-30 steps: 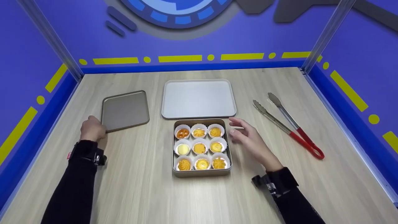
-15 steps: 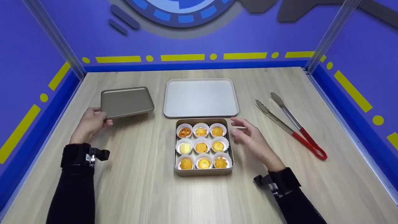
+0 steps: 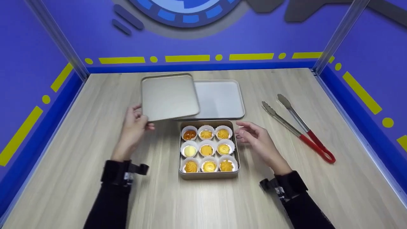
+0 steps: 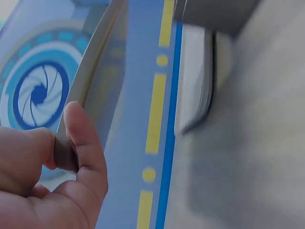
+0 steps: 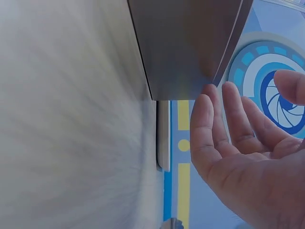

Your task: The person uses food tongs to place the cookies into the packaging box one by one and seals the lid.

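Observation:
My left hand (image 3: 133, 130) pinches a square metal lid (image 3: 170, 97) by its near left corner and holds it above the table, over the left part of the white tray (image 3: 219, 98). In the left wrist view, thumb and fingers grip the lid's edge (image 4: 90, 62). A square metal tin (image 3: 208, 176) stands in the middle with several small cookies (image 3: 206, 150) in white paper cups. Beside the tin's right wall, my right hand (image 3: 260, 143) has relaxed fingers and holds nothing. The right wrist view shows its fingertips close to the tin wall (image 5: 186, 47); whether they touch is unclear.
Metal tongs (image 3: 299, 127) with red handles lie spread on the table at the right. The white tray lies directly behind the tin. Blue walls (image 3: 197, 47) with yellow marks border the wooden table (image 3: 152, 190) at the back and sides.
My left hand has lifted the lid off the table at the left and carried it rightward, over part of the white tray. My right hand has stayed beside the tin.

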Demonstrator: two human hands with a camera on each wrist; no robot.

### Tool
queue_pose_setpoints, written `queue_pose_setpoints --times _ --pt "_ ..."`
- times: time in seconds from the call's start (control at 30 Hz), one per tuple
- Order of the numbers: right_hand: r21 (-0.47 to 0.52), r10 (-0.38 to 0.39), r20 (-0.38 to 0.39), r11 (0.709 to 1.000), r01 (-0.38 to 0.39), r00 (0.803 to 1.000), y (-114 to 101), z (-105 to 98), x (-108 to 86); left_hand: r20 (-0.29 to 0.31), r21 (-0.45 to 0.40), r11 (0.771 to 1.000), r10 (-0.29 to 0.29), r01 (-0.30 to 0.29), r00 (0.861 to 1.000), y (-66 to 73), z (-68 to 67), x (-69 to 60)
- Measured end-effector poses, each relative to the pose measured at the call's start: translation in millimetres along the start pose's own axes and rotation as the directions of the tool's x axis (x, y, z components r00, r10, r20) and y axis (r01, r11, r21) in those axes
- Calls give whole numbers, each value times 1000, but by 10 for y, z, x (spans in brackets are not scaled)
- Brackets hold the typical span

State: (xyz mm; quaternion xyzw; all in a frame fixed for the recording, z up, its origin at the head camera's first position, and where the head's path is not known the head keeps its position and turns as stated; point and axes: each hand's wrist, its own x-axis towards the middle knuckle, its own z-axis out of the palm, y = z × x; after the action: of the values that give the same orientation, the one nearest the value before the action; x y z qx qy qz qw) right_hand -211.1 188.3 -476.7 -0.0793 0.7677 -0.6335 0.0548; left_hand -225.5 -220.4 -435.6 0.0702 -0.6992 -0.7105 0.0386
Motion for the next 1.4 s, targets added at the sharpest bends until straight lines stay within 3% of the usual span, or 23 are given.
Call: queue_pose_setpoints --times 0.2,0.4,0.63,0.8,1.07,1.4 --pt "-33 -1 22 999 1 1000 -4 20 13 11 26 1000 15 -15 1000 -130 369 -180" --pt "-48 -19 10 999 20 1000 -6 50 12 41 19 999 38 -39 998 -222 614 -260" --pt "-52 -37 20 998 38 999 -42 117 -22 120 12 997 70 -72 990 -303 819 -367" --pt "-65 -25 -7 998 25 1000 -45 126 -35 164 32 991 126 -133 978 -336 861 -397" --pt "-62 -74 -23 995 72 997 -32 98 -37 207 143 972 157 -189 966 -348 805 -414" --pt "41 -74 -67 996 77 995 -19 120 -20 233 99 968 201 -229 952 -404 794 -417"
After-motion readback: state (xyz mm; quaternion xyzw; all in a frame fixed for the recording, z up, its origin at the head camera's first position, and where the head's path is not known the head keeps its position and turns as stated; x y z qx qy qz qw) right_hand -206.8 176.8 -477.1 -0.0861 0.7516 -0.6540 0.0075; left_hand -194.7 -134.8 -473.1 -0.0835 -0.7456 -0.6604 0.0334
